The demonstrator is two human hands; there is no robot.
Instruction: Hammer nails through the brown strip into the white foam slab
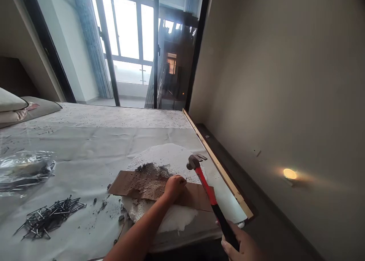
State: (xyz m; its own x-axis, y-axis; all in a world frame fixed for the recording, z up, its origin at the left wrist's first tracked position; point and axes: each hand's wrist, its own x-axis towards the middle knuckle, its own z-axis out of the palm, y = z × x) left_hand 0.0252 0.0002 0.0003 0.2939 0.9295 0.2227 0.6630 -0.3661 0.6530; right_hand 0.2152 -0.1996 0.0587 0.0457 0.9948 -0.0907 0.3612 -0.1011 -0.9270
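- While the left hand (175, 185) rests on the brown strip (196, 197), its thumb and fingers are pinched together on what appears to be a nail (186, 180), small and partly hidden.
- Right hand (239, 242): fingers wrapped round the lower, black part of the claw hammer (209, 192); handle red above, tilted.
- Hammer head lies just beside the left hand in view, apart from it; height above the strip cannot be told.
- Strip: lies across a white sheet (159, 151) with a ragged near edge; left half pocked with many small holes.
- Grey crumbs (146, 167) gathered along the strip's far edge, a few loose nails among them; more bits scattered left.
- Nail pile (51, 217) well to the left, tangled, on grey sheeting (85, 147).
- Behind the pile: clear plastic bag (25, 167), nails inside.
- Wooden batten (219, 166) along the right edge.
- Beyond: folded bedding (13, 105), blue curtain (94, 44), glass door; lit spot (290, 174) on the right wall (285, 82).
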